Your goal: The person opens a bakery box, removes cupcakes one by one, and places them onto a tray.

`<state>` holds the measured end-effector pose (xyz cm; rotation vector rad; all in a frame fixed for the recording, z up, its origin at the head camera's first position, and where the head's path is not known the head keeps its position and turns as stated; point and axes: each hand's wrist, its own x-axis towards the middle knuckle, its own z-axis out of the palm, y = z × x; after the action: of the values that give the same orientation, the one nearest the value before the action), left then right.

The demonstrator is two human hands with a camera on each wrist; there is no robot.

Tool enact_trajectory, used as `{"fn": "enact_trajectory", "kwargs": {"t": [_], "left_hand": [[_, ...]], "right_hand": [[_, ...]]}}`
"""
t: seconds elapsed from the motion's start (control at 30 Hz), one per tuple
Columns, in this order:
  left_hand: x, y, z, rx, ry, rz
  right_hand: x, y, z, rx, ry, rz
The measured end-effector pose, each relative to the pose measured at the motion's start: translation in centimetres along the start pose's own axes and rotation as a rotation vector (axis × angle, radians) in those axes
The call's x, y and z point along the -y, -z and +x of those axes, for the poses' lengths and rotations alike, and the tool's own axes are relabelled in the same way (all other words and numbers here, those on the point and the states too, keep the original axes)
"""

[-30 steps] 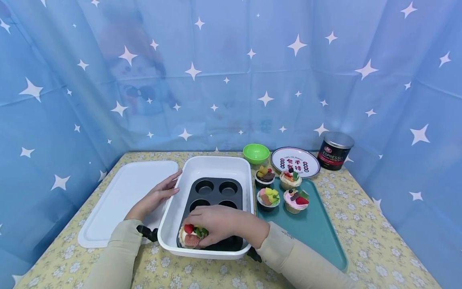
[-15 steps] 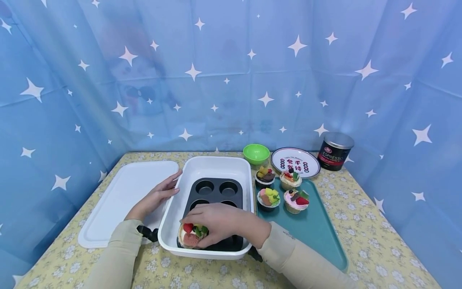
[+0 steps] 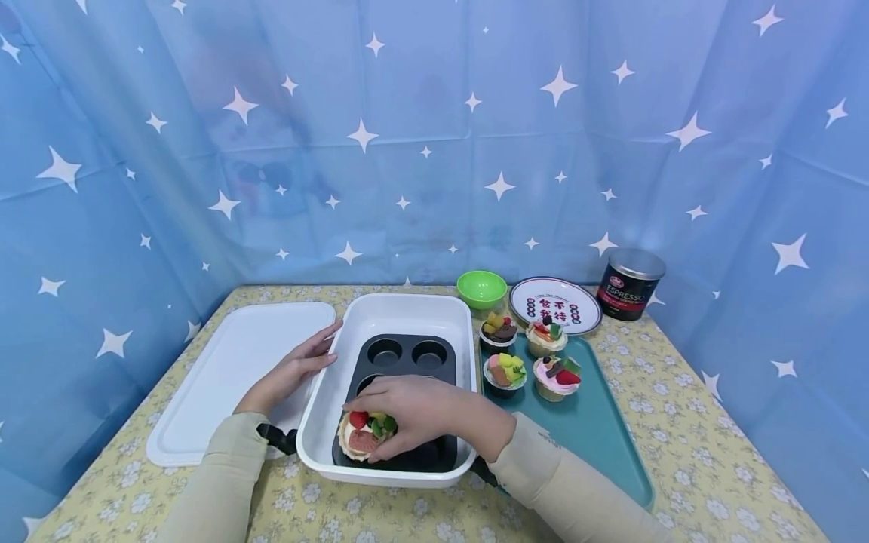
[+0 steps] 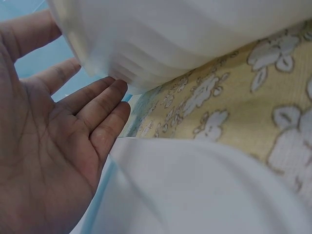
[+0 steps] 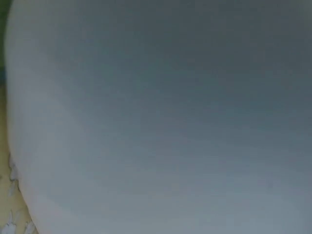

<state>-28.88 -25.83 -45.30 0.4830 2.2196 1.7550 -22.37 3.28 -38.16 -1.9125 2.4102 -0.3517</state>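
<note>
My right hand (image 3: 424,416) grips a fruit-topped cupcake (image 3: 358,437) between thumb and fingers, over the front left of a dark muffin tin (image 3: 407,365). The cupcake carries cream, a red berry and green leaves; whether its base touches the tin is hidden. That tin lies inside a deep white rectangular container (image 3: 473,354). With fairly straight fingers, my left hand (image 3: 293,375) rests against the container's left side. In the left wrist view the left palm (image 4: 53,141) is turned toward the container wall (image 4: 161,44). Only a blurred pale surface fills most of the right wrist view.
On the left lies a flat white lid (image 3: 231,377). A teal tray (image 3: 584,430) on the right bears several cupcakes, among them a pink one (image 3: 557,377). Behind stand a green bowl (image 3: 482,288), a printed plate (image 3: 584,309) and an espresso tin (image 3: 630,290).
My right hand and the cupcake have shifted slightly up and to the right in the head view. The left hand stays against the container.
</note>
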Motion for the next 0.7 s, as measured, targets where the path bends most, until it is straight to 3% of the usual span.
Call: {"fn": "enact_trajectory", "kwargs": {"t": [0.23, 0.43, 0.7], "left_hand": [[-0.1, 0.0, -0.1, -0.003, 0.009, -0.005], [-0.1, 0.0, -0.1, -0.004, 0.002, -0.005], [0.2, 0.2, 0.1, 0.001, -0.006, 0.004]], "right_hand": [[-0.3, 0.4, -0.3, -0.011, -0.031, 0.077], [-0.5, 1.3, -0.9, -0.025, -0.053, 0.080], [-0.9, 2.6, -3.0, -0.055, -0.121, 0.094]]}}
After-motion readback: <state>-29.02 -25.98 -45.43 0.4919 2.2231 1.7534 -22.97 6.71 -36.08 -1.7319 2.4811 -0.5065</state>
